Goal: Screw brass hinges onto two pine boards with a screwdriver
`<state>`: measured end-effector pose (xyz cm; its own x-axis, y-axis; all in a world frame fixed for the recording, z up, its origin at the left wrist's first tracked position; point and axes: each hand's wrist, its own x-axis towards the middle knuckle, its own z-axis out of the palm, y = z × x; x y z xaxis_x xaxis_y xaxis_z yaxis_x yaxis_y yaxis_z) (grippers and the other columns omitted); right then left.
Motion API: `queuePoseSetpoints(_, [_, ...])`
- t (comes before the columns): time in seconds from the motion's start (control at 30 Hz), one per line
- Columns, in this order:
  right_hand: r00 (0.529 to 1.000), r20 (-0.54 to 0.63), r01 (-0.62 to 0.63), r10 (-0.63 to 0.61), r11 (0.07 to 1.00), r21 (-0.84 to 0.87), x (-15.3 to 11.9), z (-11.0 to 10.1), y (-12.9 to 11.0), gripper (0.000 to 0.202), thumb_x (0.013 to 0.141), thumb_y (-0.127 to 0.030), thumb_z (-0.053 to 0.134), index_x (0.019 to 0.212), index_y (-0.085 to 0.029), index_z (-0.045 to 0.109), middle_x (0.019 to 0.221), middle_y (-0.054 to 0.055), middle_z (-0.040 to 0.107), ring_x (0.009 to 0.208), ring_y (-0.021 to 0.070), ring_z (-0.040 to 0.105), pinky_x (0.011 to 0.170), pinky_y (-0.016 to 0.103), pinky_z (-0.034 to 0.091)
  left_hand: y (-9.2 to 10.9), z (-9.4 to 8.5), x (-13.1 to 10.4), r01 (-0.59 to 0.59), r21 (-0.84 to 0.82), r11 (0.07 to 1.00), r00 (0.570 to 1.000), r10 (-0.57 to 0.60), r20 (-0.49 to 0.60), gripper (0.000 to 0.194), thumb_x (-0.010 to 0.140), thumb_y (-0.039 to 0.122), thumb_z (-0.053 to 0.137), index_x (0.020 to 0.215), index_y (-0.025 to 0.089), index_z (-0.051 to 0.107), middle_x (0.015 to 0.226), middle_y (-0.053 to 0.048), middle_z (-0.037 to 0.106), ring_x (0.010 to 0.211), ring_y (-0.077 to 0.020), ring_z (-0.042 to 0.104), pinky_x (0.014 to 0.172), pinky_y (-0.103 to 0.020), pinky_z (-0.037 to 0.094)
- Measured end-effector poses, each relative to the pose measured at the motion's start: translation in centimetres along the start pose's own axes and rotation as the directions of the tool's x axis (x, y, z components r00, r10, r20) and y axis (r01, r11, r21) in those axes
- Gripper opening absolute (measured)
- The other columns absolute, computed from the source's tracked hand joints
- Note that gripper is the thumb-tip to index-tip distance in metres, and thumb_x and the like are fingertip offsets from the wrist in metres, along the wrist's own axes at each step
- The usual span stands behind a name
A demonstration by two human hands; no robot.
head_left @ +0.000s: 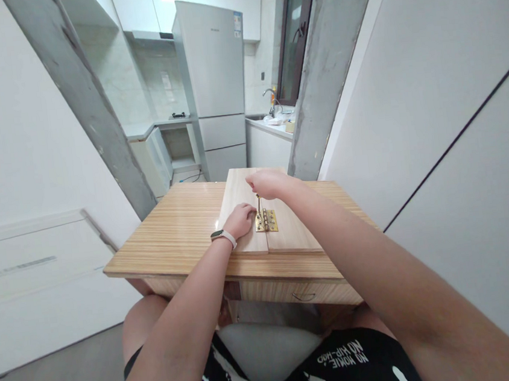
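Head view. I find my right hand [268, 183] clamped on the top of a slim driver [259, 204]; the handle is hidden inside the fist. The shank runs down, leaning slightly, to the left leaf of a brass hinge [267, 220]. Whether the tip is seated I cannot tell at this size.

The hinge lies open and flat across the seam of two pale boards, the left board [232, 200] and the right board [288, 241], both resting on the desk [171, 223]. It sits below the right hand and just beside the fingertips of the left.

My left hand [239, 219] rests on the left board, fingers curled close to the hinge's outer edge. Whether those fingers are pinched together or apart, or grip anything small, I cannot tell. The two hands are near one another, not clasped. My right forearm crosses above the right board.

Assessment of the step in hand: the shank would be better stood square to the leaf, with light pressure straight down. A leaning driver could slip, mark the brass or catch the nearby fingertips. I would have the left hand steady leaf and board from the side, clear of the tip, and the seam closed evenly so that the barrel lies true along it.
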<state>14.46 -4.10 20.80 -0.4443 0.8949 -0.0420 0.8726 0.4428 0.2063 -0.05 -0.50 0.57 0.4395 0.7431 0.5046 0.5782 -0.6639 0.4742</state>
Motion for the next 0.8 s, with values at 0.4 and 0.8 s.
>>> queuePoseSetpoints(0.4, [0.964, -0.201, -0.171, 0.174, 0.985, 0.034, -1.0, 0.4, -1.5, 0.046, 0.109, -0.036, 0.040, 0.117, -0.011, 0.077, 0.123, 0.025, 0.074, 0.116, 0.0319, 0.072, 0.096, 0.037, 0.054, 0.2, -0.2, 0.0, 0.000, 0.015, 1.000, 1.000, 0.000, 0.004, 0.032, 0.096, 0.011, 0.052, 0.114, 0.018, 0.077, 0.118, -0.012, 0.072, 0.114, -0.0241, 0.065, 0.109, -0.039, 0.051])
queuePoseSetpoints(0.8, [0.991, -0.127, -0.048, 0.047, 0.999, -0.004, -0.8, 0.7, -0.2, 0.037, 0.108, -0.032, 0.041, 0.132, -0.021, 0.067, 0.127, 0.019, 0.073, 0.115, 0.0305, 0.071, 0.091, 0.037, 0.052, 0.2, -0.2, 0.0, 0.015, -0.008, 1.000, 1.000, -0.015, 0.000, 0.033, 0.096, 0.011, 0.051, 0.114, 0.019, 0.077, 0.118, -0.012, 0.072, 0.115, -0.0249, 0.065, 0.110, -0.041, 0.051])
